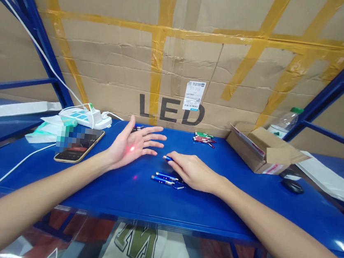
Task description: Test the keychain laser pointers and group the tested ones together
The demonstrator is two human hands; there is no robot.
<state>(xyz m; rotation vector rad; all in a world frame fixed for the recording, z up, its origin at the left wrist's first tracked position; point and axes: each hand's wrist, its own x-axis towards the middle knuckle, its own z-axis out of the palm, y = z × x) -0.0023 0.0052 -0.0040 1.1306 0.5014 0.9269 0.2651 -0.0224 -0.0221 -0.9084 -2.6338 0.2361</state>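
My right hand is closed around a blue laser pointer, whose silver tip sticks out toward the left. A bright red light spot falls on the palm of my left hand, which is held up with its fingers spread and nothing in it. A fainter pink spot shows on the blue table below that palm. Close under my right hand lie blue laser pointers side by side, their clips at the right end. Behind my left fingers, a few more small pens are partly hidden.
Green and red laser pointers lie at the back of the blue table. At right stand an open cardboard box, a bottle and a black mouse. At left are a phone, a power strip and white cables.
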